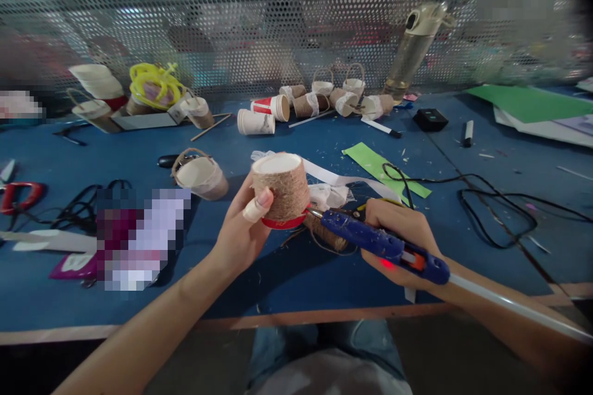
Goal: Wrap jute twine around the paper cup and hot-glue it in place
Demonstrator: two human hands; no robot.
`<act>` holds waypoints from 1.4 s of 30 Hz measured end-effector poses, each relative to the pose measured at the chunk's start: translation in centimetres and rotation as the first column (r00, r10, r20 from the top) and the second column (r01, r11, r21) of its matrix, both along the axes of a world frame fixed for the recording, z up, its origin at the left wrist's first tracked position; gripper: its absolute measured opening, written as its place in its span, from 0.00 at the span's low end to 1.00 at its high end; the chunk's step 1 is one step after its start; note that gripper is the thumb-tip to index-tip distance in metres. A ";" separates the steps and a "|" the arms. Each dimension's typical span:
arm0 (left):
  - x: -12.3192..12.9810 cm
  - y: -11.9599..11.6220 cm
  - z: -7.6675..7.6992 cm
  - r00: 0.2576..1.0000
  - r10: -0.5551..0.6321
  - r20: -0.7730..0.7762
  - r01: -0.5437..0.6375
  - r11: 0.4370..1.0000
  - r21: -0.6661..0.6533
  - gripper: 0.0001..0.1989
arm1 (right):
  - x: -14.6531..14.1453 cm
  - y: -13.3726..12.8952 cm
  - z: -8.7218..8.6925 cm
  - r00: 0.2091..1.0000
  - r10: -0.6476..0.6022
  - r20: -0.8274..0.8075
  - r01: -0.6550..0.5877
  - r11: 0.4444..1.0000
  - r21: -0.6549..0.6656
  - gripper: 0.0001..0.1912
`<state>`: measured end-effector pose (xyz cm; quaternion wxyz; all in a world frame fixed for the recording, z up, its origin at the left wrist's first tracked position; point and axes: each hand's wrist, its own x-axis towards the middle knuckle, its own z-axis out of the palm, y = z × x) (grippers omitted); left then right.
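Note:
My left hand (248,228) is closed around a paper cup (280,188) wrapped in brown twine, its white base facing up and a red band showing below the twine. A strip of tape circles my left thumb. In my right hand (401,234) is a blue hot glue gun (370,237) with a long clear glue stick coming out of its back end. The nozzle points at the lower edge of the twine, near the red band; whether it touches cannot be made out. Behind the nozzle lie a ball of twine (331,234) and white lace (330,195), both partly hidden.
A small twine-handled basket (201,176) stands to the left. Several finished baskets and white cups (256,122) line the back, beside a water bottle (411,49). A black cable (491,234) loops across the right. Red-handled scissors (21,197) lie far left.

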<state>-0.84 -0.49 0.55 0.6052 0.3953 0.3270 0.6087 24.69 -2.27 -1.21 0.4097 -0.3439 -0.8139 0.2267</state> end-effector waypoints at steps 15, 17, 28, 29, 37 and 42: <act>0.1 -0.2 0.1 0.997 0.077 -0.017 -0.078 0.995 -0.058 0.23 | -0.2 -0.2 0.5 0.998 -0.054 0.019 0.053 0.998 0.018 0.17; 0.2 -0.2 0.1 0.998 0.065 -0.024 -0.067 0.996 -0.051 0.22 | -0.2 -0.2 0.3 0.999 -0.034 0.017 0.034 0.999 0.022 0.17; 0.1 0.0 0.3 0.996 0.091 -0.016 -0.092 0.992 -0.089 0.17 | -0.3 -0.2 0.4 0.998 -0.066 0.023 0.066 0.998 0.012 0.17; 0.2 0.0 0.3 0.995 0.097 -0.016 -0.098 0.991 -0.088 0.17 | -0.3 -0.2 0.5 0.997 -0.068 0.026 0.068 0.998 0.005 0.17; 0.2 -0.1 -0.2 0.997 0.046 -0.056 -0.049 0.997 -0.057 0.22 | -0.4 -0.4 0.3 1.000 -0.003 0.021 0.002 0.999 0.033 0.18; -0.1 -0.1 -0.7 0.996 0.079 -0.052 -0.083 0.993 -0.079 0.18 | -0.5 -0.4 0.4 0.999 -0.032 0.021 0.032 0.999 0.040 0.18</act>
